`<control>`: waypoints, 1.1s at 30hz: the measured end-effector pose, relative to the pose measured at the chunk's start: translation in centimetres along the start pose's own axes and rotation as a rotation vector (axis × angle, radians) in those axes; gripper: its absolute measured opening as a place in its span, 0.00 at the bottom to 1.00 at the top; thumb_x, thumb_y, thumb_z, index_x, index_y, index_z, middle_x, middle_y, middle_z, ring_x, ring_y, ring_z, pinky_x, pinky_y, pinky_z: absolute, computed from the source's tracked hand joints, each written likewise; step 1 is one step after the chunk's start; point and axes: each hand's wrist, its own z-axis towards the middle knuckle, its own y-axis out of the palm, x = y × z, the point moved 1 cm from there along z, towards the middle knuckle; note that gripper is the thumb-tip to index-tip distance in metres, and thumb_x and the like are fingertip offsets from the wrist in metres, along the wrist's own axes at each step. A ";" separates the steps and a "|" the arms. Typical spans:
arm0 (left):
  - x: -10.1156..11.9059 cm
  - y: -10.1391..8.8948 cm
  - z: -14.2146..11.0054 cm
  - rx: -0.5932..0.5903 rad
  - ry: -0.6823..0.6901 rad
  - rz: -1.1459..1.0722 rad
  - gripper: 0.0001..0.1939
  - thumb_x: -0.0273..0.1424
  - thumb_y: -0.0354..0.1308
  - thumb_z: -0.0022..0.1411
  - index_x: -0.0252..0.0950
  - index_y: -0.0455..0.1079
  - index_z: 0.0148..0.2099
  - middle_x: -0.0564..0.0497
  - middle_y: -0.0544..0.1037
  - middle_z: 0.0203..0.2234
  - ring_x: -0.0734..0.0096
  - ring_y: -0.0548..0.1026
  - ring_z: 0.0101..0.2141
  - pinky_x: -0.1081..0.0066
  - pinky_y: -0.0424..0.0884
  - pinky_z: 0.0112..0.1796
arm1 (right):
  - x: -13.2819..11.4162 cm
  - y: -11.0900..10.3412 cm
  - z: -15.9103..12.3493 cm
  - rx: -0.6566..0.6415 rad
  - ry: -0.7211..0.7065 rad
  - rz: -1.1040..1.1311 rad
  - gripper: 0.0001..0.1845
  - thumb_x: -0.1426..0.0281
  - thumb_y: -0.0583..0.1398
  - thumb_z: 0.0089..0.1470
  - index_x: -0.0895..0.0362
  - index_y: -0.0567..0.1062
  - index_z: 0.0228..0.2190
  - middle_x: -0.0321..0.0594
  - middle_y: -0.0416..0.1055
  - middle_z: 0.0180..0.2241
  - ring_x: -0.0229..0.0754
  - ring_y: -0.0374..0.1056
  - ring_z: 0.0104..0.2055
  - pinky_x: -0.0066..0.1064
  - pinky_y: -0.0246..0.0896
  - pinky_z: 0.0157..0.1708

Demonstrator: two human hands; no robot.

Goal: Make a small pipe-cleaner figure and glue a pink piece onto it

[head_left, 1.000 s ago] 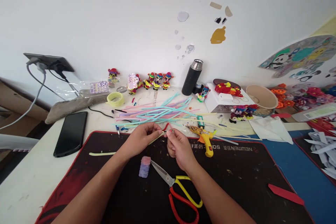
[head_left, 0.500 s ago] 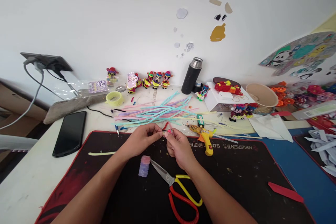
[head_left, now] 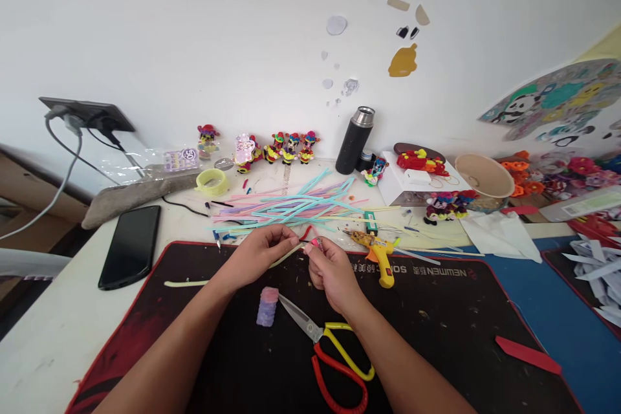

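Observation:
My left hand (head_left: 266, 255) and my right hand (head_left: 332, 273) meet above the back part of the black mat, fingertips a short gap apart. A pale yellow pipe cleaner (head_left: 286, 257) slants from beneath my left thumb to the right fingertips; both hands pinch it. Something small and pink (head_left: 316, 242) shows at my right index finger, too small to name. A pale yellow length (head_left: 187, 283) pokes out left of my left forearm; whether it is the same pipe cleaner is hidden. Closer to me lie a ribbed pink-and-purple pipe-cleaner piece (head_left: 267, 307) and scissors (head_left: 315, 334) with red and yellow handles.
Behind my hands lies a heap of pastel pipe cleaners (head_left: 291, 210). A yellow glue gun (head_left: 383, 259) rests to the right, a phone (head_left: 130, 246) to the left. Small figures (head_left: 291, 149), a black flask (head_left: 356, 142) and yellow tape (head_left: 211, 182) stand near the wall.
The pale yellow pipe cleaner now shows as a slanted length below my left thumb. My left fingers have shifted slightly; my right hand has barely moved.

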 end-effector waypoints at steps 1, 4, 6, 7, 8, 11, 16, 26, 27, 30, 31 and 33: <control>0.0 0.0 0.0 -0.003 0.003 -0.004 0.23 0.51 0.59 0.64 0.35 0.76 0.38 0.51 0.78 0.31 0.67 0.72 0.33 0.71 0.67 0.35 | 0.0 0.0 0.0 0.001 -0.001 0.000 0.24 0.54 0.68 0.53 0.52 0.60 0.27 0.18 0.49 0.16 0.27 0.38 0.14 0.22 0.31 0.14; 0.0 -0.1 -0.1 -0.030 0.008 -0.020 0.21 0.50 0.60 0.64 0.35 0.76 0.39 0.51 0.78 0.32 0.67 0.72 0.33 0.71 0.68 0.35 | 0.0 0.0 0.0 0.002 0.004 -0.001 0.24 0.54 0.68 0.53 0.52 0.60 0.27 0.18 0.49 0.16 0.27 0.38 0.14 0.22 0.31 0.14; 0.0 0.0 -0.1 -0.043 0.009 -0.027 0.20 0.49 0.60 0.64 0.35 0.76 0.39 0.51 0.78 0.32 0.67 0.72 0.33 0.71 0.67 0.35 | 0.0 0.0 0.0 0.002 0.007 -0.005 0.24 0.54 0.68 0.53 0.52 0.60 0.27 0.18 0.49 0.16 0.27 0.38 0.14 0.22 0.31 0.14; 0.0 0.0 -0.1 -0.046 0.009 -0.029 0.19 0.48 0.60 0.64 0.36 0.76 0.39 0.51 0.78 0.32 0.67 0.72 0.33 0.71 0.67 0.34 | 0.0 0.0 0.0 0.002 0.009 -0.006 0.24 0.54 0.68 0.53 0.52 0.60 0.27 0.18 0.49 0.16 0.27 0.39 0.14 0.22 0.32 0.14; 0.0 0.0 -0.1 -0.048 0.010 -0.030 0.19 0.48 0.60 0.64 0.36 0.76 0.39 0.51 0.78 0.32 0.67 0.72 0.32 0.71 0.67 0.34 | 0.1 0.0 0.0 0.004 0.009 -0.009 0.24 0.54 0.68 0.53 0.52 0.60 0.27 0.18 0.49 0.16 0.27 0.39 0.14 0.22 0.32 0.14; -0.1 0.1 -0.1 -0.053 0.012 -0.018 0.19 0.48 0.60 0.64 0.36 0.76 0.39 0.51 0.78 0.31 0.67 0.72 0.32 0.71 0.67 0.33 | 0.1 0.0 0.0 0.007 0.009 -0.014 0.25 0.53 0.68 0.53 0.52 0.60 0.27 0.18 0.49 0.16 0.27 0.38 0.14 0.22 0.32 0.14; -0.2 0.2 0.0 -0.047 0.005 0.014 0.19 0.49 0.60 0.63 0.36 0.76 0.39 0.52 0.77 0.30 0.67 0.70 0.32 0.71 0.65 0.33 | 0.2 0.0 -0.1 -0.008 0.005 -0.020 0.24 0.53 0.68 0.53 0.52 0.61 0.28 0.18 0.49 0.16 0.27 0.38 0.14 0.22 0.32 0.14; -0.1 0.5 0.0 -0.068 -0.003 -0.017 0.17 0.46 0.61 0.64 0.36 0.75 0.38 0.53 0.76 0.30 0.68 0.70 0.32 0.71 0.64 0.34 | -0.1 0.0 -0.1 -0.013 0.011 -0.016 0.24 0.52 0.68 0.52 0.52 0.62 0.28 0.18 0.49 0.16 0.27 0.38 0.15 0.22 0.32 0.14; -0.1 0.5 0.0 -0.066 0.001 -0.018 0.17 0.46 0.61 0.64 0.36 0.75 0.38 0.53 0.76 0.31 0.68 0.70 0.32 0.71 0.64 0.34 | 0.0 0.0 -0.1 -0.013 0.011 -0.013 0.24 0.52 0.68 0.53 0.52 0.62 0.28 0.18 0.49 0.16 0.27 0.38 0.14 0.22 0.32 0.14; -0.3 0.4 0.0 -0.057 0.010 -0.015 0.16 0.45 0.60 0.65 0.36 0.75 0.38 0.53 0.76 0.31 0.69 0.69 0.32 0.71 0.64 0.34 | 0.1 0.0 0.0 -0.006 0.007 -0.003 0.24 0.53 0.68 0.53 0.52 0.61 0.28 0.18 0.49 0.16 0.27 0.38 0.14 0.22 0.32 0.14; -0.3 0.4 0.0 -0.055 0.011 -0.014 0.16 0.45 0.60 0.65 0.36 0.75 0.38 0.53 0.76 0.30 0.69 0.69 0.32 0.71 0.64 0.34 | 0.1 -0.1 0.0 -0.004 0.005 0.000 0.24 0.53 0.68 0.53 0.52 0.60 0.28 0.18 0.49 0.16 0.27 0.38 0.14 0.22 0.32 0.14; -0.4 0.4 0.0 -0.056 0.011 -0.014 0.16 0.44 0.60 0.65 0.36 0.75 0.39 0.54 0.76 0.30 0.69 0.69 0.31 0.72 0.63 0.34 | 0.1 -0.1 0.0 -0.002 0.000 0.008 0.24 0.53 0.68 0.53 0.52 0.60 0.27 0.18 0.49 0.16 0.26 0.38 0.14 0.22 0.32 0.14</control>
